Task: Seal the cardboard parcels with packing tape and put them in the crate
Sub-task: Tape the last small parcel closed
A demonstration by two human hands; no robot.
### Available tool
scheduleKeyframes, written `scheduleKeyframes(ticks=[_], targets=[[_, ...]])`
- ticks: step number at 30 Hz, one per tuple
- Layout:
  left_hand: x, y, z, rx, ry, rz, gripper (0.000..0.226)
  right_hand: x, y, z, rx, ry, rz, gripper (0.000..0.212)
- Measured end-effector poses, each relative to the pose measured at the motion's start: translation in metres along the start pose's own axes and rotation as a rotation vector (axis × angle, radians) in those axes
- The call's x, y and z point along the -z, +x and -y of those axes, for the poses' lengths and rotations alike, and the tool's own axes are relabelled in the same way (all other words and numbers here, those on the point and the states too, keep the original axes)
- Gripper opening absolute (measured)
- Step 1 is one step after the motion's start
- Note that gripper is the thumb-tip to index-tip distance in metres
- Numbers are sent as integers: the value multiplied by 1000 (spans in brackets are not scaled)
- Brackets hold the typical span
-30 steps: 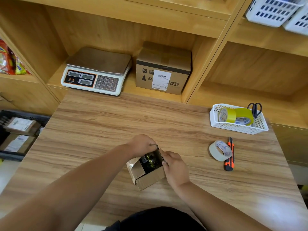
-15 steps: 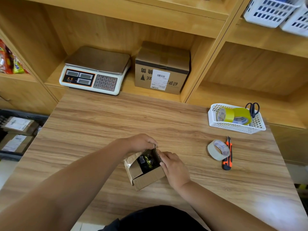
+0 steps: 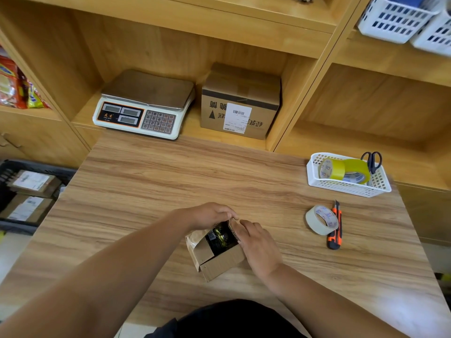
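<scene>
Holding the open box [image 3: 219,264] between your fingers: left hand [image 3: 210,214] curled over its far flap, right hand [image 3: 256,242] pinching its right flap. The tape [image 3: 322,219] lies well right of your right fingers, the crate [image 3: 36,165] far left.

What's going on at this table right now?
A person is working on a small cardboard box on the wooden table. The left hand holds the far flap and the right hand holds the right flap. The top is open, with dark contents showing, and no tape is on it yet. The tape roll and utility knife lie untouched to the right. The crate on the left already holds labelled parcels.
</scene>
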State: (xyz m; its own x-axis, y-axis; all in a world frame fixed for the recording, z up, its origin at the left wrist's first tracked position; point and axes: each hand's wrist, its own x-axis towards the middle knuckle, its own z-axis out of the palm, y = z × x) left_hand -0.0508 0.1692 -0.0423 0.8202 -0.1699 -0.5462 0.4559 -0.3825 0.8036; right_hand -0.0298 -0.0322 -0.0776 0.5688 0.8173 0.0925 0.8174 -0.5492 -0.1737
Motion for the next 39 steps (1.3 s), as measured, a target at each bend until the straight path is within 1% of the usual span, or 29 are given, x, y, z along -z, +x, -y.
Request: scheduleKeyframes(ticks=[6,8,10,12,13,14,15,18,21,23,25,26,28,30,32,33,35,37,39], targets=[[-9,-4,0,-32,75,-3,36,10,-3,2,-16,-111,114,89],[-12,-7,0,-17,98,-16,39,13,-3,1,-2,-127,169,86],[-15,-7,0,-6,202,-43,42,19,-2,0,20,-134,278,75],[-19,-6,-3,28,433,-79,46,26,-2,-3,19,-155,397,59],[-23,-6,-5,37,542,-103,50,28,-3,-4,6,-152,449,65],[-26,-6,-6,26,628,-128,54,30,-2,-3,-2,-141,493,79],[-30,-6,-6,33,660,-152,60,30,-2,-1,-12,-118,531,88],[-34,-6,1,91,610,-240,72,26,-3,-1,-64,-36,638,96],[-35,-11,12,107,545,-224,80,25,-2,-4,-75,25,696,105],[-36,-20,17,88,526,-195,86,28,-1,-8,-52,68,701,112],[-37,-29,24,53,618,-190,89,31,1,-10,-37,120,668,112],[-39,-33,27,35,686,-192,89,31,2,-10,-44,154,622,109],[-43,-38,35,0,762,-214,90,33,5,-9,-63,202,471,98],[-47,-43,42,-8,771,-229,101,35,9,-8,-79,208,365,93],[-51,-48,47,-19,754,-239,118,37,10,-8,-33,163,369,93],[-53,-49,48,-15,745,-242,121,37,11,-7,1,138,384,91],[-54,-52,45,18,731,-241,119,35,13,-5,54,113,377,91],[-56,-55,40,52,708,-229,114,34,17,-4,97,90,363,95],[-56,-56,35,61,683,-226,113,32,20,-3,125,72,403,97]])
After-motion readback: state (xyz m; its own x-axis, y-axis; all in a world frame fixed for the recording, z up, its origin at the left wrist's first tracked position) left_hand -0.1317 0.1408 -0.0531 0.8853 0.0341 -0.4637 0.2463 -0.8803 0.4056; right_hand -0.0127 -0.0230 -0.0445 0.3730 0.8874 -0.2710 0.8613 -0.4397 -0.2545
